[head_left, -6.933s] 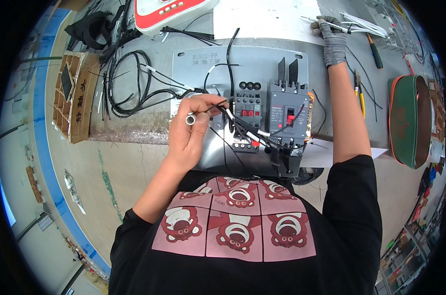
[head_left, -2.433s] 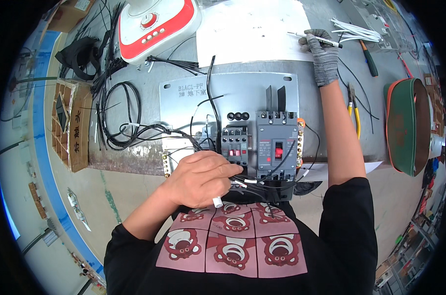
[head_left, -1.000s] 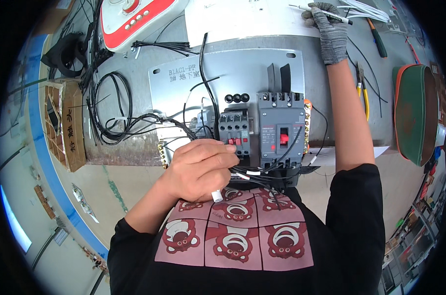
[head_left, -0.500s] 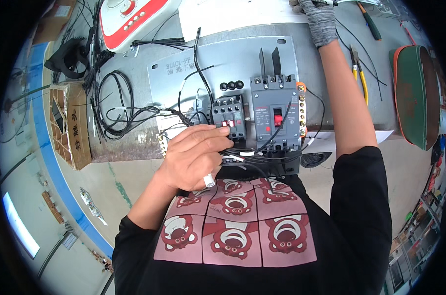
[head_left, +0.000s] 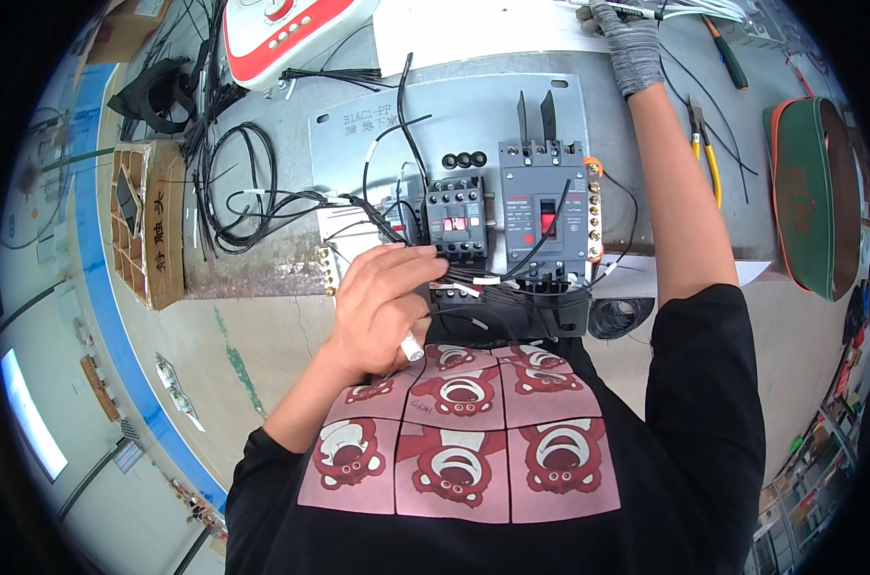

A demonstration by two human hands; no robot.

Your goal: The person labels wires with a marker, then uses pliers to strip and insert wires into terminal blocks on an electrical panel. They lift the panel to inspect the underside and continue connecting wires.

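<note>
My left hand point(head_left: 385, 302) lies with bent, closed fingers at the left end of a bundle of black wires point(head_left: 511, 286) with white marker sleeves. A short white tube-like piece point(head_left: 412, 346) sticks out below its fingers; what they pinch is hidden. Above the bundle a small contactor point(head_left: 457, 218) and a larger grey circuit breaker point(head_left: 547, 206) with a red switch stand on a metal mounting plate point(head_left: 358, 91). My right hand point(head_left: 631, 48), in a grey knitted glove, reaches to the far edge, fingers curled beside a slim white stick with black parts point(head_left: 615, 9).
Black wire coils point(head_left: 248, 196) and a cardboard box with compartments point(head_left: 152, 225) are on the left. A white-and-red machine point(head_left: 296, 38) stands behind. Yellow-handled pliers point(head_left: 708, 158), a green-handled tool point(head_left: 727, 57) and a green case point(head_left: 813, 196) lie on the right.
The view has shifted, so the bench things appear slightly further right. My left hand stays by the wire bundle, and more of the white stick shows at my right hand.
</note>
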